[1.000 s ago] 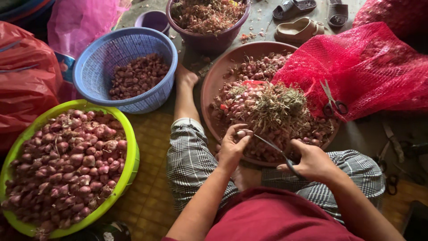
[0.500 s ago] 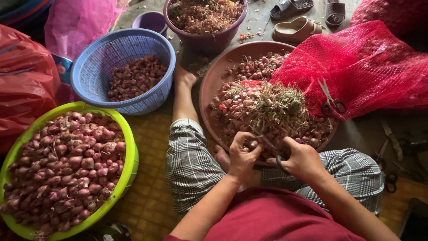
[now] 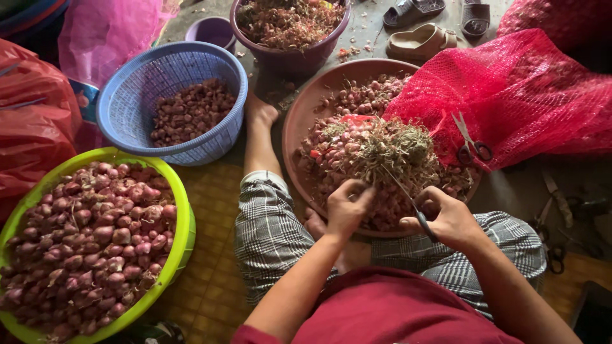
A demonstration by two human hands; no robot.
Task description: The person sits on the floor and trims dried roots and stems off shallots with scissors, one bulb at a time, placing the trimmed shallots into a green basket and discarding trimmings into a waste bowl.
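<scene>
1. Left hand (image 3: 347, 207) pinched shut on a shallot (image 3: 364, 189), brown tray (image 3: 299, 121) at 12 o'clock.
2. Right hand (image 3: 446, 216) wrapped round scissors (image 3: 411, 204), blades slightly parted.
3. Green basin (image 3: 182, 236) at 9 o'clock, blue basket (image 3: 223, 76) at 10.

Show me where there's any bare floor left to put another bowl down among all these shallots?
Little. One strip of woven mat lies bare between the green basin and the checked trouser leg. Grey floor shows right of the brown tray, though scissors lie there. Around the blue basket and purple tub, everything crowds together.
</scene>
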